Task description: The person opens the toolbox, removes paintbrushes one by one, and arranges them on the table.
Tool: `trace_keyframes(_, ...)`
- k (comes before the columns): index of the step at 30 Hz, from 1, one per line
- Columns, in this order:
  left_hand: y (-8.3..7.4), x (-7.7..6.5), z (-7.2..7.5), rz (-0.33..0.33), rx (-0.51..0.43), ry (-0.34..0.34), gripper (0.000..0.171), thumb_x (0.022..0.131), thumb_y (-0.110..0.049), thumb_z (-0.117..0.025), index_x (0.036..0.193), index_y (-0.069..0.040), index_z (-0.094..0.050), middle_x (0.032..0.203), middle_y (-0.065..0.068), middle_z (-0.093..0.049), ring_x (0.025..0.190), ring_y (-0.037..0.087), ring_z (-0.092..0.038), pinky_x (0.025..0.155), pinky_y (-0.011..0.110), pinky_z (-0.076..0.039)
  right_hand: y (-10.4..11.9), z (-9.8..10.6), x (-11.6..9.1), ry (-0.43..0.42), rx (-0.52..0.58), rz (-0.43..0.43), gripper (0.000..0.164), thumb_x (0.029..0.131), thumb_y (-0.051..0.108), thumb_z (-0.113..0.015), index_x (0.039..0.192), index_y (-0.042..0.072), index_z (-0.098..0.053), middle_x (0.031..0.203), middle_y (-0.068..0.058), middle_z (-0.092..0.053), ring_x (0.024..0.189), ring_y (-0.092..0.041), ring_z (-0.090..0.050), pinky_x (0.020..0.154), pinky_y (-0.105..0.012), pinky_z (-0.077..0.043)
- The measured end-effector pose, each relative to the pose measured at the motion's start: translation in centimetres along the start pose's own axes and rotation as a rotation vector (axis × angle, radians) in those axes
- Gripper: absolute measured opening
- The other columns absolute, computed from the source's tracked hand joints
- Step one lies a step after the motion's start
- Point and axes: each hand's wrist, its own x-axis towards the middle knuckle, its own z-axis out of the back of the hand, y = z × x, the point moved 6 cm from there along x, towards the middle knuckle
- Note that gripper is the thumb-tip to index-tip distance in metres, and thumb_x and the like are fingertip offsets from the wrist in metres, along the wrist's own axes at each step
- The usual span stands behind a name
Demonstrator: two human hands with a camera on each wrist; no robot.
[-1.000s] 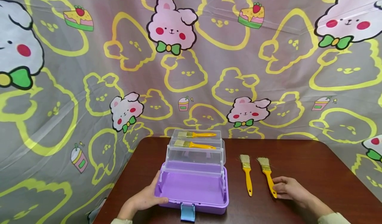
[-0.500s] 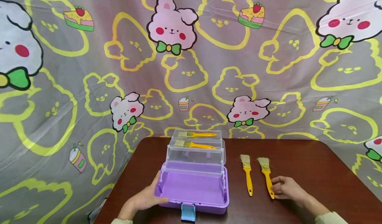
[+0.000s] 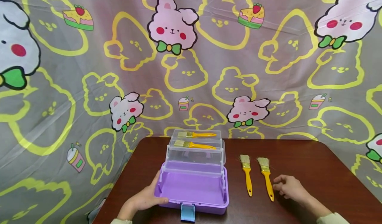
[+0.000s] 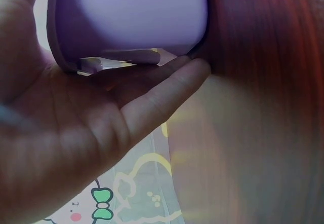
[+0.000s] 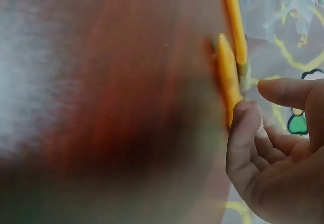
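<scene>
The purple box stands open on the brown table, a blue latch hanging at its front. The left hand grips its front left corner, thumb over the front rim and fingers along the side wall; the left wrist view shows those fingers close against the wall. Clear trays rise at the back of the box. The upper brush and the lower brush lie crosswise in them, bristles toward the box's left.

Right of the box lie two more yellow-handled brushes, bristles pointing away from the person: the inner brush nearer the box, the outer brush beyond it. The right hand, farther right from the box, is just beside the outer brush's handle. It holds nothing; its fingers are loosely bent, with thumb and forefinger apart. A patterned cloth hangs behind the box.
</scene>
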Motion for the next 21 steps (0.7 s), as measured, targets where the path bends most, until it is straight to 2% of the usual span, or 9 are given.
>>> trace_keyframes(5, -0.1, -0.1, 0.0, 0.004, -0.014, 0.005, 0.114, 0.080, -0.031, -0.075, 0.148, 0.000, 0.011, 0.140, 0.033, -0.032, 0.115, 0.035, -0.048, 0.096, 0.053, -0.034, 2.6, 0.6, 0.3, -0.089, -0.207, 0.175, 0.015, 0.081, 0.013, -0.070, 0.092, 0.004, -0.067, 0.073, 0.000, -0.062, 0.065, -0.016, -0.057, 0.057, -0.032, -0.046)
trace_keyframes(8, -0.1, -0.1, 0.0, 0.007, -0.012, 0.003, 0.114, 0.080, -0.031, -0.075, 0.148, 0.001, 0.011, 0.140, 0.033, -0.032, 0.115, 0.035, -0.048, 0.097, 0.053, -0.034, 4.3, 0.6, 0.5, -0.131, -0.276, 0.257, 0.015, 0.079, 0.011, -0.072, 0.092, 0.004, -0.068, 0.082, -0.002, -0.065, 0.073, -0.018, -0.060, 0.061, -0.033, -0.048)
trace_keyframes(13, -0.2, 0.0, 0.1, 0.011, -0.017, 0.004, 0.114, 0.081, -0.030, -0.075, 0.147, 0.001, 0.012, 0.141, 0.035, -0.030, 0.116, 0.036, -0.047, 0.097, 0.054, -0.033, 6.9, 0.5, 1.0, -0.161, -0.275, 0.327, 0.024, 0.079, 0.011, -0.073, 0.099, -0.001, -0.068, 0.093, -0.010, -0.067, 0.083, -0.026, -0.063, 0.064, -0.036, -0.051)
trace_keyframes(21, 0.1, 0.0, 0.0, 0.019, -0.022, 0.013, 0.114, 0.081, -0.032, -0.074, 0.147, 0.001, 0.012, 0.141, 0.034, -0.030, 0.115, 0.034, -0.048, 0.097, 0.053, -0.034, 10.7, -0.2, 2.0, -0.143, -0.212, 0.400, 0.027, 0.083, 0.014, -0.072, 0.106, 0.002, -0.068, 0.100, -0.010, -0.066, 0.086, -0.024, -0.062, 0.067, -0.035, -0.053)
